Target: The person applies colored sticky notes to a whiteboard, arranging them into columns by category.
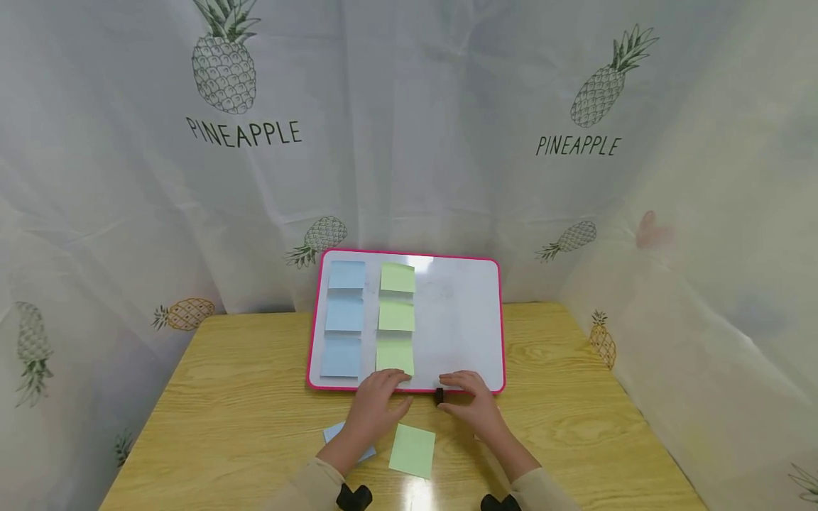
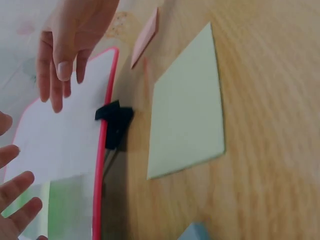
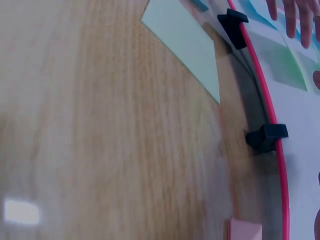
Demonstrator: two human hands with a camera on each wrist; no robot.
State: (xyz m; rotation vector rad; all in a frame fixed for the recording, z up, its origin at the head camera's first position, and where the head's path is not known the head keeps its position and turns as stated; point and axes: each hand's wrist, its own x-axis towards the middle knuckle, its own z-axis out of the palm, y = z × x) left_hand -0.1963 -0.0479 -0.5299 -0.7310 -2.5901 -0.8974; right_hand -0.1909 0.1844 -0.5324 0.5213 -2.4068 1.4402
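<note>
A whiteboard (image 1: 456, 319) with a pink rim leans on the table, bearing a column of blue sticky notes (image 1: 345, 314) and a column of green sticky notes (image 1: 396, 315). My left hand (image 1: 378, 406) has its fingers spread, fingertips overlapping the lower edge of the bottom green note in the head view. To its right, my right hand (image 1: 474, 406) is held in front of the board's lower rim, fingers and thumb apart, nothing between them. A black clip foot (image 1: 439, 396) on the rim shows beside its fingertips; another (image 3: 233, 26) appears in the right wrist view.
On the table lie a green sticky-note pad (image 1: 412, 451) between the forearms and a blue pad (image 1: 333, 431) partly hidden under the left forearm. A pink pad (image 3: 245, 230) lies near the board's right part. Behind hangs a pineapple-print curtain (image 1: 409, 142).
</note>
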